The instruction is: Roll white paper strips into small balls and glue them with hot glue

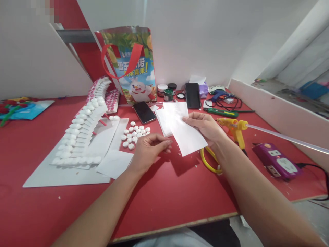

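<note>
Left hand (pixel 149 149), right hand (pixel 204 127) apart

Right pinches white paper (pixel 187 133) at view centre; left curls loosely, cannot tell whether holding anything. White discs (pixel 134 133) lie at paper's 9 o'clock, glue gun (pixel 232 126) at 3. Risk: right wrist drift could nudge gun; left knuckles could scatter discs.

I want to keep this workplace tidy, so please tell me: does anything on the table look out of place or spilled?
Slightly: small white scraps lie loose on the red table, near the white paper held in the right hand. They look like litter, scattered singly, while the white discs sit grouped. I see no clear spill.
</note>
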`<state>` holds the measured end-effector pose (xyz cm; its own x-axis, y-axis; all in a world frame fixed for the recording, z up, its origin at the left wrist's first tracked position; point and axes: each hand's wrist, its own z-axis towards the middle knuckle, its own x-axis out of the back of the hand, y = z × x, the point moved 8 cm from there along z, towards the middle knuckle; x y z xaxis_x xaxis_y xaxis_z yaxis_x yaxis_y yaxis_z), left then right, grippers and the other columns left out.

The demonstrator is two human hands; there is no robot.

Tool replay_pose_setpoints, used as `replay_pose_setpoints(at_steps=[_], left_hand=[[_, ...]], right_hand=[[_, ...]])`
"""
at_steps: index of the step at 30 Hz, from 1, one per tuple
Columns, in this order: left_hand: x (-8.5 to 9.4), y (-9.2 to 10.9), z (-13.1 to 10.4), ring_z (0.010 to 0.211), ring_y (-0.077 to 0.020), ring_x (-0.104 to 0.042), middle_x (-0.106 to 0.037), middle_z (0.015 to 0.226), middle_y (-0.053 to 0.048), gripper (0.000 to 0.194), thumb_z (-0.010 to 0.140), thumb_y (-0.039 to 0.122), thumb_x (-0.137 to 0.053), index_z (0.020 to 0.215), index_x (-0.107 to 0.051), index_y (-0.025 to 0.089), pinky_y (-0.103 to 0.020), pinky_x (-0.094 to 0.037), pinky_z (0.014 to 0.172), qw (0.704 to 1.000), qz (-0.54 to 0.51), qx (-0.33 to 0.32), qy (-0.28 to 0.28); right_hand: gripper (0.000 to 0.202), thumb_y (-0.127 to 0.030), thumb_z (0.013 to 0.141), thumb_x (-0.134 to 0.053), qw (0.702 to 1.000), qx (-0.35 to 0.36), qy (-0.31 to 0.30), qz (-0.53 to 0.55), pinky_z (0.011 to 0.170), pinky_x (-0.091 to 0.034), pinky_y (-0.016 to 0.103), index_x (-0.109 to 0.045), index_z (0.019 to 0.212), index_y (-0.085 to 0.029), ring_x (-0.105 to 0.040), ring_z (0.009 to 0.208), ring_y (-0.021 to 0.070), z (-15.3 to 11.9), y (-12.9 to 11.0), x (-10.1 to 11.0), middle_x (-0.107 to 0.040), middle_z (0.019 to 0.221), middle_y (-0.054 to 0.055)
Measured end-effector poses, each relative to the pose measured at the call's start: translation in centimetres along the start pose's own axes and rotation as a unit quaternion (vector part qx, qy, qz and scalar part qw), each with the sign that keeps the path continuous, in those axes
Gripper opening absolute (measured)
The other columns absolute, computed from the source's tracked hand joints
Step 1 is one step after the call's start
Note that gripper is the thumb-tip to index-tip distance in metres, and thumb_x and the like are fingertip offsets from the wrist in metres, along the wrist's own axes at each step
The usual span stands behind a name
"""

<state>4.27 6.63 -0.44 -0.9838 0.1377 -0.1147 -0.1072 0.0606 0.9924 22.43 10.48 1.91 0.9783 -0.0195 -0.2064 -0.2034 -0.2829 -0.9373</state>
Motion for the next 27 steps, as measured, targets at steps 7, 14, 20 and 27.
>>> replay_pose_setpoints(at_steps=[7,14,20,27], left_hand=[[2.8,1.7,0.3,0.056,-0.0134,-0.064,-0.068,0.066,-0.001,0.027,0.089,0.040,-0.068,0.073,-0.064,0.018,-0.027,-0.054,0.061,0.987,0.103,-0.087,0.090],[0.6,0.5,0.0,0.126,-0.0324,-0.064,-0.070,0.130,-0.018,0.040,0.095,0.017,-0.041,0.131,-0.058,0.014,-0.050,-0.051,0.103,0.921,0.384,-0.063,-0.008],[-1.7,-0.1,-2.2,0.141,-0.0295,-0.053,-0.054,0.153,-0.015,0.054,0.090,0.012,-0.042,0.143,-0.043,0.022,-0.050,-0.049,0.111,0.930,0.352,0.035,-0.103],[-3.1,0.6,-4.0,0.156,-0.0311,-0.025,-0.033,0.165,-0.022,0.059,0.102,0.035,-0.033,0.155,-0.029,0.009,-0.056,-0.025,0.126,0.872,0.474,-0.022,-0.121]], right_hand=[[0.032,-0.027,0.059,-0.091,0.999,0.017,0.049,0.001,0.043,-0.040,0.022,-0.061,0.060,-0.018,-0.053,0.045,0.0089,0.1,-0.6,1.0,-0.061,0.054,-0.003],[0.031,-0.026,0.066,-0.089,0.998,0.026,0.059,0.000,0.041,-0.039,0.021,-0.059,0.061,-0.018,-0.051,0.043,0.0075,0.2,-0.8,1.4,-0.059,0.053,-0.003],[0.029,-0.025,0.064,-0.088,0.997,0.026,0.071,0.007,0.041,-0.039,0.020,-0.060,0.063,-0.018,-0.051,0.045,0.0079,0.2,-0.9,1.7,-0.059,0.054,-0.004],[0.026,-0.022,0.068,-0.084,0.995,0.042,0.084,0.033,0.044,-0.042,0.022,-0.060,0.062,-0.018,-0.050,0.044,0.0079,0.3,-1.3,2.3,-0.058,0.053,-0.004]])
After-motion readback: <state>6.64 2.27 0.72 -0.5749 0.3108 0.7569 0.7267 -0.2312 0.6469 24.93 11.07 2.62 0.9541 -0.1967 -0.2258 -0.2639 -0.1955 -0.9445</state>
